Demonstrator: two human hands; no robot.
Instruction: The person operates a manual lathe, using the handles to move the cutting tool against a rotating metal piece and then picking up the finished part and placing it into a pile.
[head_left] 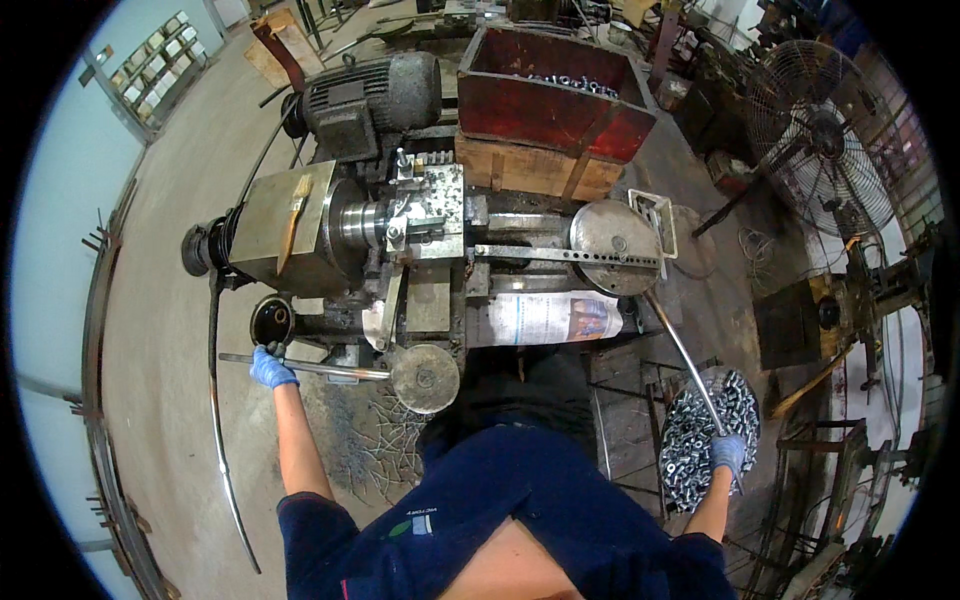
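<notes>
My left hand, in a blue glove, is closed around a metal lever that runs to a round steel disc. A dark grey patch shows at its fingertips; I cannot make out what it is. Just beyond these fingers is a round black bowl. My right hand, also gloved, grips a long steel lever slanting down from a larger disc. Beneath that hand lies a round heap of small metal sleeves. Between the hands stands a lathe-like machine with a metal-block carriage.
A brush rests on the headstock cover. Behind are a motor and a red bin of metal parts on a wooden crate. Newspaper covers the machine's front. A caged fan stands right; metal shavings litter the floor.
</notes>
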